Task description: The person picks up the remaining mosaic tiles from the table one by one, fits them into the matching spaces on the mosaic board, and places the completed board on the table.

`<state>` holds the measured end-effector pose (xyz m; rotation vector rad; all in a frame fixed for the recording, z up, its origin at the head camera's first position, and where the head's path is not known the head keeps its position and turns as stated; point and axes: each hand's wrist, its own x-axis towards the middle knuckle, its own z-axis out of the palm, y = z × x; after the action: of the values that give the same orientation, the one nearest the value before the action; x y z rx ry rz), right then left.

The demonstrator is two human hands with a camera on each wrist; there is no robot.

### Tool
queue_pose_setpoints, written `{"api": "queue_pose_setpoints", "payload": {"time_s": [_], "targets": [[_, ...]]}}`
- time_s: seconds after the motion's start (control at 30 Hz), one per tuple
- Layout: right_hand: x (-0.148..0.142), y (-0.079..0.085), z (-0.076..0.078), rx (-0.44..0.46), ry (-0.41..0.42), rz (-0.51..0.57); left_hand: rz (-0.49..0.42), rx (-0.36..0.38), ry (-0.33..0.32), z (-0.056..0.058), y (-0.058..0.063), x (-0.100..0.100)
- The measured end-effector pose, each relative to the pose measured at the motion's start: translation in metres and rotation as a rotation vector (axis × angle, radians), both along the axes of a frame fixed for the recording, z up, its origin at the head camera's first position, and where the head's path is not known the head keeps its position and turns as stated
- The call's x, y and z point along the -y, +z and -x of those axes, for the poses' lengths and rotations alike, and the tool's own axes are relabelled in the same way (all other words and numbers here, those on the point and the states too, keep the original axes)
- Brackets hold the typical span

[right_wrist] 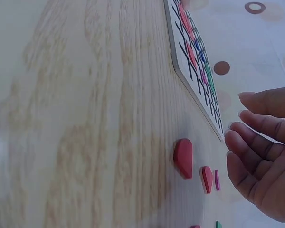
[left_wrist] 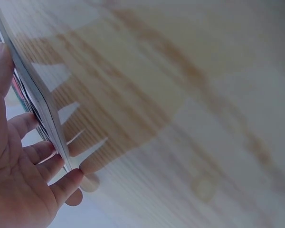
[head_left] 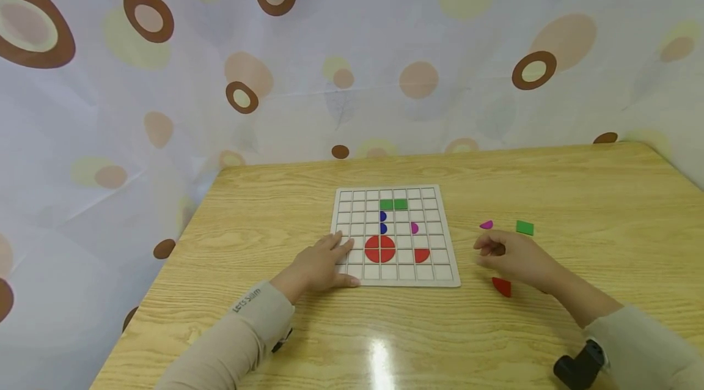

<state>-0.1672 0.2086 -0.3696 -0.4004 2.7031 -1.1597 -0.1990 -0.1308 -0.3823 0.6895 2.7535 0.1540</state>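
Observation:
A white grid board (head_left: 407, 275) lies flat on the table. My left hand (head_left: 324, 264) rests on its left edge, fingers spread over the outer squares and thumb at the near corner. Red quarter-circle pieces form a full disc (head_left: 387, 242) on the grid. To the board's right my right hand (head_left: 519, 258) is held over the table, fingers loosely bent and nothing between them in the right wrist view. Around it lie a magenta piece (head_left: 486, 225), a green rectangle (head_left: 525, 228) and a red quarter-circle piece (head_left: 502, 286). Another red piece (right_wrist: 207, 179) shows in the right wrist view.
Also on the board are two green squares (head_left: 393, 204), two blue half-circles (head_left: 383, 222), a magenta half-circle (head_left: 415, 228) and a single red quarter (head_left: 421, 255). Behind the wood-grain table (head_left: 264, 206) hangs a patterned cloth (head_left: 297, 109).

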Motion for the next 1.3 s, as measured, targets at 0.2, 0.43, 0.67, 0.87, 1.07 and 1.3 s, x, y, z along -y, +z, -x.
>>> {"api": "queue_pose_setpoints", "payload": {"time_s": [0.2,0.43,0.67,0.87,1.07,1.3], "targets": [[-0.008,-0.001,-0.005,-0.011,0.023,0.013,0.006,-0.004,-0.003,0.000,0.000,0.000],[-0.014,-0.003,-0.012,0.020,0.027,0.017,0.005,0.010,0.003,0.000,0.001,0.000],[-0.015,-0.006,-0.016,0.044,0.022,-0.030,0.011,0.011,0.005,0.000,0.002,0.000],[-0.017,-0.009,-0.018,0.045,0.025,-0.075,0.007,0.010,0.012,-0.001,0.002,0.000],[-0.021,-0.010,-0.018,0.049,0.034,-0.092,0.003,0.006,0.010,0.000,0.001,0.000],[-0.017,-0.009,-0.019,0.071,0.033,-0.144,-0.003,0.006,0.004,0.001,-0.001,0.000]]}}
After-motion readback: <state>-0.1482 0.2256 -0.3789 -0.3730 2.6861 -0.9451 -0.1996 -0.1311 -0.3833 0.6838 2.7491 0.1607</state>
